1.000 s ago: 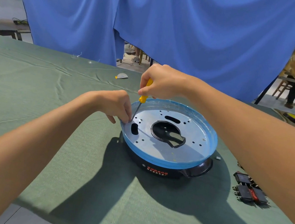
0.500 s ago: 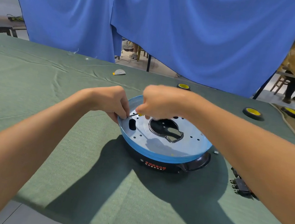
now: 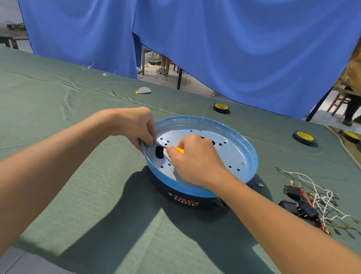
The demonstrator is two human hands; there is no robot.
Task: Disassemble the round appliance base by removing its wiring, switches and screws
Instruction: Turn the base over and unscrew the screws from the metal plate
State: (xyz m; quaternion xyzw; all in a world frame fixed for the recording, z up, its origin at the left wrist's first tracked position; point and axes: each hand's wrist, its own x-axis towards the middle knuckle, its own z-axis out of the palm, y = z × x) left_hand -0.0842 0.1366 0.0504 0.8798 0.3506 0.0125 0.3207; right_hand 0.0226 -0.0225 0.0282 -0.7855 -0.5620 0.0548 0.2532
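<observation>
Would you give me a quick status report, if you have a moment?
Left hand pinches base rim at screwdriver tip. Right hand grips screwdriver, held low. Wiring, switches out, lying right of base. Nothing blocking.

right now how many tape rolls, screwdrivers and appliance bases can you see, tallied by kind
tape rolls: 3
screwdriver: 1
round appliance base: 1
total: 5
</observation>
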